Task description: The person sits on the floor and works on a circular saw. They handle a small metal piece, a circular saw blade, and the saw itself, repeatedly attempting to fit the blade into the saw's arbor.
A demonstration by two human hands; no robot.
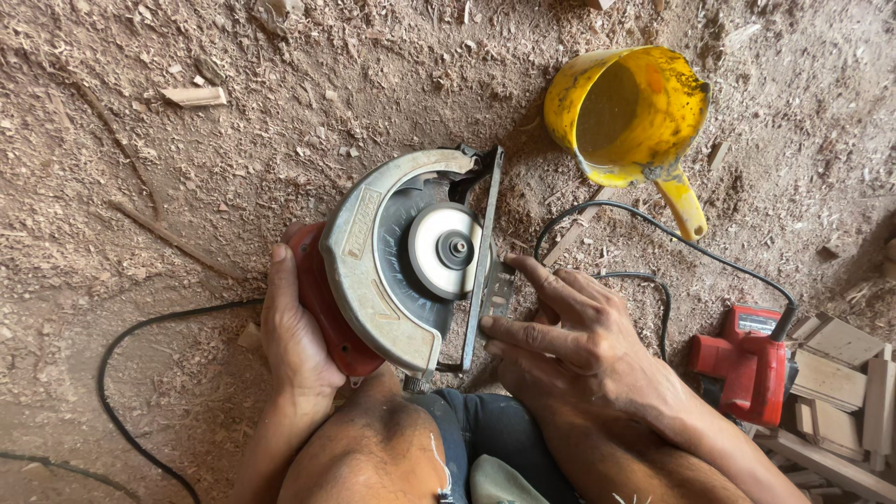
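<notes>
Sawdust-covered ground (187, 215) all around, strewn with shavings and wood scraps. Circular saw (401, 261) tipped on its side at centre, propped against a bare knee (373, 448), silver blade guard and round disc facing up, flat base plate (485, 252) standing on edge. Left hand (294, 327) wrapped tight around the saw's red motor housing, thumb up along it. Right hand (560, 327) open, fingers spread and pressed flat against the base plate, gripping nothing. Yellow plastic jug (630, 112) lying well beyond the saw, handle toward the right hand. Red power tool (747, 359) at right, beside stacked wood blocks (840, 383). Black cable (121, 373) looping over the sawdust at left
</notes>
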